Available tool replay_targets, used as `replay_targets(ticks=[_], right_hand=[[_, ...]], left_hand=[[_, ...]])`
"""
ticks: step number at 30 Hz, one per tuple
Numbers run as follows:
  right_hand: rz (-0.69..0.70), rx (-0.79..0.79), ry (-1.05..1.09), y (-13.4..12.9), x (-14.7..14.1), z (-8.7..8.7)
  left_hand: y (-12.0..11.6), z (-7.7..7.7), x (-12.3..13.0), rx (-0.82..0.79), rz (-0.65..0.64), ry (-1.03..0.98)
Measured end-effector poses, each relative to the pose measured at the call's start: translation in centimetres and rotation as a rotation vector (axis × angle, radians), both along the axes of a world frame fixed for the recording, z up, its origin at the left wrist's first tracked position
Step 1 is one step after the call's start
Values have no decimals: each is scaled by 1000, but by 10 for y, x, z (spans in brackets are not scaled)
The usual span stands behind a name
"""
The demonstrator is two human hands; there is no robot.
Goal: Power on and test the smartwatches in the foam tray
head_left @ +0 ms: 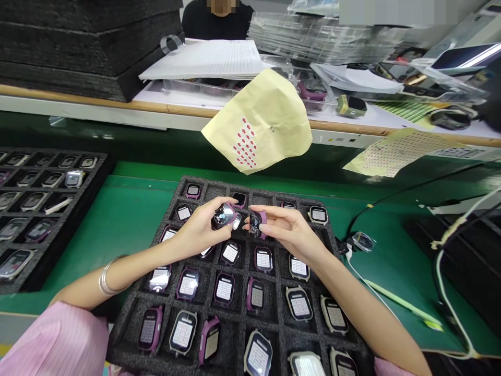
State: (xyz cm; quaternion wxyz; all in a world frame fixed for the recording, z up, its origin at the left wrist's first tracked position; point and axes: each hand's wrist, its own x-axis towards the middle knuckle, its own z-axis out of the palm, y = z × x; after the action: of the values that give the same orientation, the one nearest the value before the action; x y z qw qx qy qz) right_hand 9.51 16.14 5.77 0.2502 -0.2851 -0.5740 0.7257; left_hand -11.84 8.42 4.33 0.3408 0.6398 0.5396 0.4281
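Two hands work above the foam tray (241, 313): the left hand (205, 224) pinches a watch with a lit face (224, 215) between thumb and curled fingers, while the right hand (289, 230), fingers loosely bent, grips a purple-cased watch (257, 223) just beside it, thumb against the case.

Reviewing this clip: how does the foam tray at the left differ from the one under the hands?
The left tray holds watches with mostly dark or dull screens; most in the central tray show lit, pale list screens. The left tray has no hand at it, while the left hand and right hand each hold a watch above the central tray. Both trays are dark foam, divided into compartments.
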Motion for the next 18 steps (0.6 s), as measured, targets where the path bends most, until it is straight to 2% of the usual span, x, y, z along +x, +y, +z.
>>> replay_targets(ticks=[14, 18], right_hand=[[6, 26, 0, -1, 0, 2], [23, -15, -6, -1, -1, 1]], left_hand=[[0, 3, 0, 0, -21, -9], [4, 3, 0, -75, 14, -13]])
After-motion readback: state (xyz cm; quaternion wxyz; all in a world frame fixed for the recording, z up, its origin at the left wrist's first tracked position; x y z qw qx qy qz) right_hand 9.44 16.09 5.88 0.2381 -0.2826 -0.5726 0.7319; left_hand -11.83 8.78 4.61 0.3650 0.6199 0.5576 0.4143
